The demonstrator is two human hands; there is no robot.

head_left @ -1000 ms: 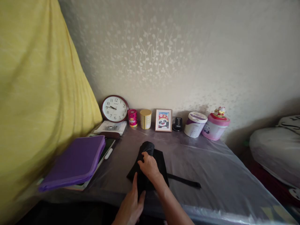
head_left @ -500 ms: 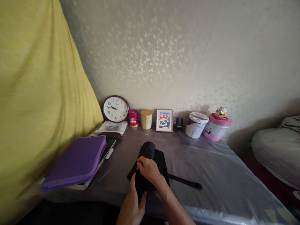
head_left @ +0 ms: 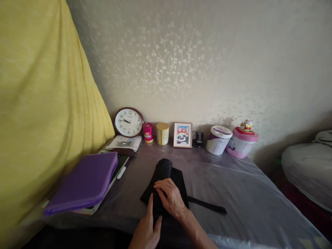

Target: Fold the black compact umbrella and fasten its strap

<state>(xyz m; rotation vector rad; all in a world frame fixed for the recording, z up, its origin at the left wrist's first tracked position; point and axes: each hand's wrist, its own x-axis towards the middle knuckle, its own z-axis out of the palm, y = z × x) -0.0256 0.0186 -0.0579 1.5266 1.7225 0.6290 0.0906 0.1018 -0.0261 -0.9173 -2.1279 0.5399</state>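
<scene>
A black fabric bundle lies near the front of the table, with a rounded roll on top and flat cloth spreading at both sides. From its right side a black strap stretches across the tabletop. My right hand lies over the roll, its fingers and thumb drawn together on the fabric. At the bundle's lower left is my left hand, index finger stretched forward along the cloth and thumb held apart. Its other fingers are hidden. The hands cover the near part of the bundle.
A purple zip folder lies on books at the left, beside a white pen-like object. Along the wall stand a clock, two tins, a picture frame, a black stapler-like object and two tubs. A yellow curtain hangs left.
My right hand has slid slightly toward me and to the right along the roll, its fingers less curled. My left hand stays nearly in place. The whole view has shifted slightly.
</scene>
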